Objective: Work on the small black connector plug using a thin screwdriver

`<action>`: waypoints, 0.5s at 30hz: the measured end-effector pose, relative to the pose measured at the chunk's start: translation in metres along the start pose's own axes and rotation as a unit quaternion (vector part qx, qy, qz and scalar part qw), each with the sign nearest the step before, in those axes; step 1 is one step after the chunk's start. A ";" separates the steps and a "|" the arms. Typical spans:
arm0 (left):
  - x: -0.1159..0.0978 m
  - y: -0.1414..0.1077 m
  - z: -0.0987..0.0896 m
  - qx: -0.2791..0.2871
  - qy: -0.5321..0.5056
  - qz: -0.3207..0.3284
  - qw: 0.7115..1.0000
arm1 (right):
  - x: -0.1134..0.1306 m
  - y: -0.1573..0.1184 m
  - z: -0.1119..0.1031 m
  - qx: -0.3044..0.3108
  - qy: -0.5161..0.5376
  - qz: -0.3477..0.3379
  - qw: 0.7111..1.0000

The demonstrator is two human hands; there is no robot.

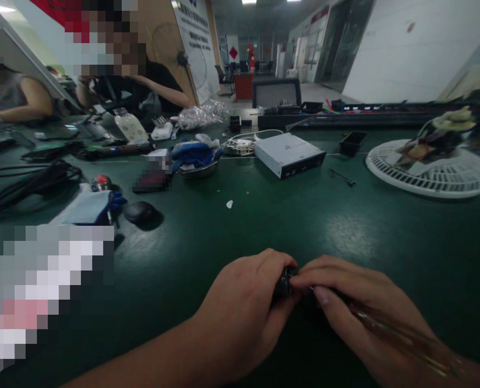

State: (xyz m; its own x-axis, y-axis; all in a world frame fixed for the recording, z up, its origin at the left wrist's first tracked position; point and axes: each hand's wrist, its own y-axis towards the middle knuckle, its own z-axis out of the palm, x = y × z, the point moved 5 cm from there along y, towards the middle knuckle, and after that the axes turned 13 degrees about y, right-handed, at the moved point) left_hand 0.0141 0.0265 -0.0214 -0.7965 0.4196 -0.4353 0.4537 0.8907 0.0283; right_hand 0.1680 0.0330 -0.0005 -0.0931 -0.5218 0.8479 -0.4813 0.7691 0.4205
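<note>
My left hand (pixel 250 307) is wrapped round a small black round part (pixel 283 283) low in the middle of the view. Touching that part from the right are the fingertips of my right hand (pixel 356 302). A screwdriver with a clear amber handle (pixel 401 334) lies in my right hand, its handle running back across the palm; a bit of its metal shaft shows near the thumb, and the tip is hidden between the hands. Most of the black part is covered by my left fingers.
Across the green table (pixel 207 231) stand a silver disc drive (pixel 288 153), a white fan grille (pixel 429 170), a bowl (pixel 199 170) with blue-white gloves, a black mouse (pixel 140 213) and black cables (pixel 41 180). Two people sit at the far left.
</note>
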 end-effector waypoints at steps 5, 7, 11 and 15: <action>0.003 -0.003 0.000 -0.026 -0.017 -0.007 1.000 | -0.006 -0.001 0.003 0.003 0.003 0.023 1.000; 0.005 -0.005 0.000 -0.041 -0.034 -0.011 0.999 | -0.008 -0.002 0.003 0.003 0.011 0.026 1.000; 0.005 -0.007 0.001 -0.059 -0.039 -0.001 0.997 | -0.012 -0.002 0.002 0.016 0.054 0.031 0.998; 0.002 -0.007 0.002 -0.041 -0.021 0.020 0.999 | -0.016 -0.001 0.001 0.012 0.080 0.087 0.993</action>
State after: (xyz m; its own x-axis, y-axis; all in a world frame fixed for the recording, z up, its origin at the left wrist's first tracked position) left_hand 0.0100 0.0213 -0.0244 -0.7606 0.4489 -0.4690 0.4494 0.8854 0.1187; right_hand 0.1695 0.0404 -0.0151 -0.0377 -0.3146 0.9485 -0.4914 0.8323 0.2566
